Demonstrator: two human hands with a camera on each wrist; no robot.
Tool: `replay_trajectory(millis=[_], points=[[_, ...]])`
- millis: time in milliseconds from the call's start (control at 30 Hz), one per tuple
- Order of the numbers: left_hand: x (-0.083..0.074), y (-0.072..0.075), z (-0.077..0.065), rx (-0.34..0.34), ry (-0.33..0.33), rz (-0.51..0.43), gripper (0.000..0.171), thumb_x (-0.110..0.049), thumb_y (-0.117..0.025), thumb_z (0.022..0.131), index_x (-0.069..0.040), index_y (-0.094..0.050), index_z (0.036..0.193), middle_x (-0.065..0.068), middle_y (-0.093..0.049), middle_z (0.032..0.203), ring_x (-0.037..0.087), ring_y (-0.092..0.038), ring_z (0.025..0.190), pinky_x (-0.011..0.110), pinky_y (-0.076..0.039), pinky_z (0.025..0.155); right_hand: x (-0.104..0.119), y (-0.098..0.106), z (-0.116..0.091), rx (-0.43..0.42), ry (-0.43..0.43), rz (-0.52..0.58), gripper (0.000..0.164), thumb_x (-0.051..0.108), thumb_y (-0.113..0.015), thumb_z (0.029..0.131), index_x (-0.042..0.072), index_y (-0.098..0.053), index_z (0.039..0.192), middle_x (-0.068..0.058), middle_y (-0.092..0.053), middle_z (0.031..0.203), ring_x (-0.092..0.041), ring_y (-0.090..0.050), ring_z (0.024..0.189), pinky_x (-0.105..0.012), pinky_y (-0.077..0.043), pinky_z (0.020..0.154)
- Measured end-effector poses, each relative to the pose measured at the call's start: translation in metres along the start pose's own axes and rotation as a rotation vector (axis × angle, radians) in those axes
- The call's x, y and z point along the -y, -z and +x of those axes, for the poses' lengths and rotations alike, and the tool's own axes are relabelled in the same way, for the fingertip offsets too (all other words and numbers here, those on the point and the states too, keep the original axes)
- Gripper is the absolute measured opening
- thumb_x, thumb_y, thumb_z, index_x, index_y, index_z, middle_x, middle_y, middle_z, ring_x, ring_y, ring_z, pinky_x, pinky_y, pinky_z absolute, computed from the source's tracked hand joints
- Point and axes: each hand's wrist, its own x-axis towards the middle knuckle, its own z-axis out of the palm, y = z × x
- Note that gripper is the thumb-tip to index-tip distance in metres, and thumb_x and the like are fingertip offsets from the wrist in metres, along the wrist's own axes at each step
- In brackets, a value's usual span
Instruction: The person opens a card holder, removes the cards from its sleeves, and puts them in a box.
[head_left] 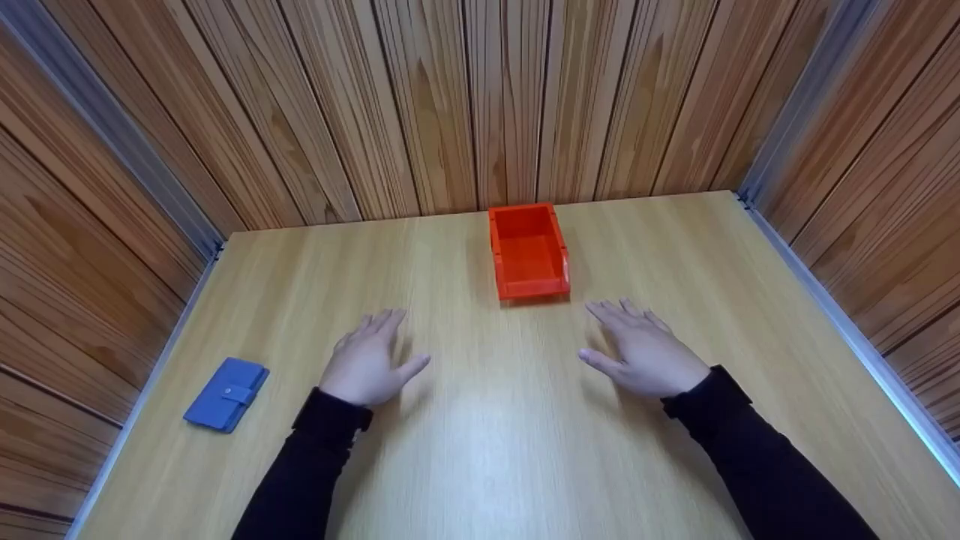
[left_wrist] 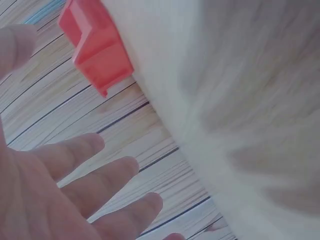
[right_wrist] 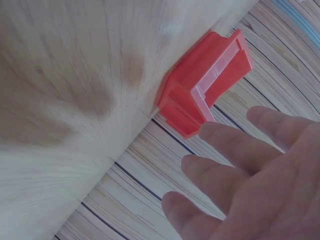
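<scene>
My left hand [head_left: 369, 365] hovers over the left-middle of the table with its fingers spread and nothing in it. To its left lies a blue wallet-like case [head_left: 227, 394] with a snap strap, flat on the wood. My right hand [head_left: 643, 355] is also held above the table, thumb apart from the fingers, holding nothing. Beyond the two hands, against the back wall, stands a red plastic bin [head_left: 529, 253] whose low front faces me. The same bin shows in the left wrist view [left_wrist: 102, 52] and past the fingertips in the right wrist view.
Light wooden table [head_left: 480, 450] carries everything. Plank-patterned panels [head_left: 442, 105] rise at the back and both sides. Metal strips [head_left: 847, 330] edge the table's left and right.
</scene>
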Motion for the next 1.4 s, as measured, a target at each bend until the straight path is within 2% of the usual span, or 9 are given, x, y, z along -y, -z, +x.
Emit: replay_trajectory(millis=[133, 267, 400, 567, 733, 900, 1000, 1167, 1400], points=[[0.01, 0.024, -0.005, -0.053, 0.005, -0.036, 0.091, -0.073, -0.052, 0.087, -0.02, -0.026, 0.156, 0.013, -0.028, 0.16, 0.043, -0.021, 0.147, 0.066, -0.019, 0.116, 0.001, 0.0, -0.001, 0.009, 0.001, 0.004, 0.081, 0.066, -0.049, 0.092, 0.021, -0.029, 0.155, -0.013, -0.033, 0.158, -0.041, -0.021, 0.148, -0.068, -0.014, 0.115], [0.03, 0.055, -0.013, -0.117, 0.044, -0.081, 0.093, -0.074, -0.05, 0.087, -0.022, -0.019, 0.157, 0.012, -0.022, 0.162, 0.043, -0.019, 0.147, 0.065, -0.016, 0.116, 0.002, 0.0, -0.002, 0.015, 0.001, -0.003, 0.082, 0.068, -0.049, 0.091, 0.023, -0.028, 0.156, -0.013, -0.032, 0.158, -0.041, -0.02, 0.148, -0.068, -0.014, 0.115], [0.058, 0.082, -0.026, -0.145, 0.148, -0.134, 0.096, -0.078, -0.044, 0.085, -0.026, -0.011, 0.158, 0.015, -0.014, 0.163, 0.045, -0.017, 0.147, 0.069, -0.016, 0.114, 0.003, 0.001, -0.002, 0.017, 0.0, -0.006, 0.084, 0.07, -0.049, 0.09, 0.024, -0.027, 0.156, -0.012, -0.032, 0.159, -0.04, -0.02, 0.148, -0.068, -0.014, 0.115], [0.105, 0.102, -0.038, -0.095, 0.295, -0.203, 0.099, -0.08, -0.039, 0.085, -0.025, -0.003, 0.159, 0.023, -0.014, 0.161, 0.053, -0.021, 0.142, 0.073, -0.02, 0.109, 0.004, 0.001, -0.001, 0.024, -0.003, -0.009, 0.084, 0.069, -0.05, 0.09, 0.024, -0.026, 0.156, -0.011, -0.032, 0.159, -0.039, -0.02, 0.149, -0.068, -0.014, 0.116], [0.154, 0.099, -0.047, -0.038, 0.413, -0.23, 0.103, -0.079, -0.035, 0.088, -0.01, -0.003, 0.158, 0.032, -0.017, 0.157, 0.057, -0.026, 0.137, 0.071, -0.025, 0.107, 0.006, 0.002, 0.0, 0.031, 0.002, -0.016, 0.086, 0.073, -0.046, 0.089, 0.023, -0.026, 0.156, -0.012, -0.032, 0.159, -0.04, -0.021, 0.148, -0.067, -0.014, 0.116], [0.181, 0.092, -0.051, 0.032, 0.534, -0.28, 0.11, -0.08, -0.035, 0.086, -0.003, -0.002, 0.157, 0.035, -0.016, 0.156, 0.055, -0.03, 0.135, 0.068, -0.031, 0.106, 0.005, -0.001, -0.001, 0.036, 0.0, -0.004, 0.087, 0.075, -0.044, 0.089, 0.023, -0.025, 0.157, -0.012, -0.033, 0.158, -0.042, -0.022, 0.147, -0.068, -0.014, 0.116], [0.189, 0.084, -0.051, 0.067, 0.563, -0.301, 0.113, -0.08, -0.039, 0.085, 0.0, -0.002, 0.156, 0.037, -0.017, 0.154, 0.055, -0.028, 0.137, 0.066, -0.031, 0.108, 0.004, -0.002, -0.002, 0.044, -0.004, -0.009, 0.089, 0.079, -0.039, 0.087, 0.025, -0.024, 0.157, -0.011, -0.034, 0.158, -0.042, -0.023, 0.147, -0.068, -0.014, 0.116], [0.196, 0.07, -0.046, 0.133, 0.552, -0.288, 0.116, -0.076, -0.05, 0.085, 0.005, -0.004, 0.154, 0.037, -0.021, 0.153, 0.052, -0.028, 0.138, 0.061, -0.03, 0.112, 0.004, -0.002, -0.002, 0.048, -0.01, -0.008, 0.091, 0.081, -0.036, 0.086, 0.026, -0.022, 0.157, -0.01, -0.034, 0.158, -0.041, -0.024, 0.147, -0.067, -0.015, 0.116], [0.2, 0.061, -0.042, 0.168, 0.597, -0.243, 0.104, -0.059, -0.064, 0.086, 0.008, -0.018, 0.151, 0.04, -0.025, 0.149, 0.056, -0.03, 0.135, 0.064, -0.031, 0.11, 0.007, 0.001, -0.002, 0.05, -0.014, 0.006, 0.088, 0.078, -0.04, 0.088, 0.027, -0.023, 0.157, -0.01, -0.035, 0.158, -0.041, -0.024, 0.147, -0.067, -0.016, 0.116]])
